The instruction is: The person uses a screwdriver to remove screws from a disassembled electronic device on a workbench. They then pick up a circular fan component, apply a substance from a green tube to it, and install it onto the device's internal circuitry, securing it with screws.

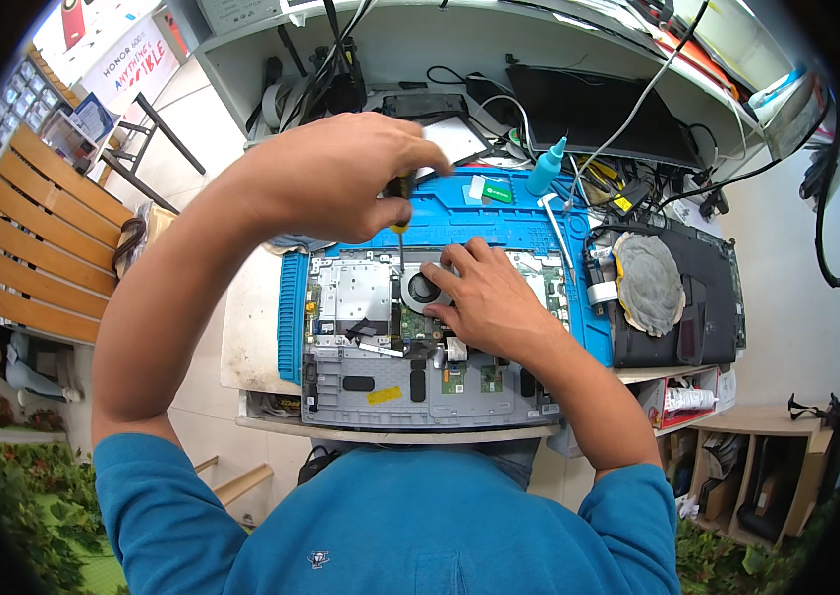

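Note:
My left hand [365, 178] is closed around a screwdriver [401, 226] with a dark and yellow handle. The shaft points down to the left edge of a round cooling fan [423, 290] inside an opened laptop [355, 392]. Laid over the fan's right side is my right hand [484, 297], its fingers apart and the thumb and index fingertips touching the fan. Green circuit board shows around the fan, and part of it is hidden under the right hand. The laptop lies on a blue repair mat [291, 317].
A light-blue dropper bottle [546, 167] and a white-headed tool [553, 223] stand and lie on the mat's far right. Right of it, a grey round pad [649, 283] rests on a black laptop [707, 297]. Cables and a dark screen [603, 114] crowd the back.

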### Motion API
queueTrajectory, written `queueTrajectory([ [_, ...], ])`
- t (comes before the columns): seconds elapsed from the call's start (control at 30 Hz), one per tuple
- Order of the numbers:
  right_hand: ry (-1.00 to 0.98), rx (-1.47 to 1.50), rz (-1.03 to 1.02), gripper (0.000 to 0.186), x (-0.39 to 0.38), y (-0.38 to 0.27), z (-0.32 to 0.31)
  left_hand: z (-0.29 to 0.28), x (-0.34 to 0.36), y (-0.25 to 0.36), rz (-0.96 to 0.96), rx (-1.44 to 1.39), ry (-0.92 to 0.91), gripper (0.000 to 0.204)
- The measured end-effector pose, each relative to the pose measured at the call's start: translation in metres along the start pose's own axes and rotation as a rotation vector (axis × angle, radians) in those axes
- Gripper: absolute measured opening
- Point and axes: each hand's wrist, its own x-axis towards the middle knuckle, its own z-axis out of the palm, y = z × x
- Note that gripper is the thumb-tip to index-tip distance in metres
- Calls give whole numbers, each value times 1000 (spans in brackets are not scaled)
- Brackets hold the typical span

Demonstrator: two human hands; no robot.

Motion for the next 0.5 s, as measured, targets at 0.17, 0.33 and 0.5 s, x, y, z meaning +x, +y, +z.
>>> queueTrajectory([
  [0.17, 13, -5, -2, 49, -1, 0, 2, -11, 1, -3, 122, -362, -113, 33],
  [0.33, -12, -43, 21, 50, -1, -3, -1, 7, -5, -3, 49, -93, 103, 39],
  [0.5, 77, -55, 7, 48, -5, -1, 6, -16, 3, -1, 163, -322, -123, 37],
])
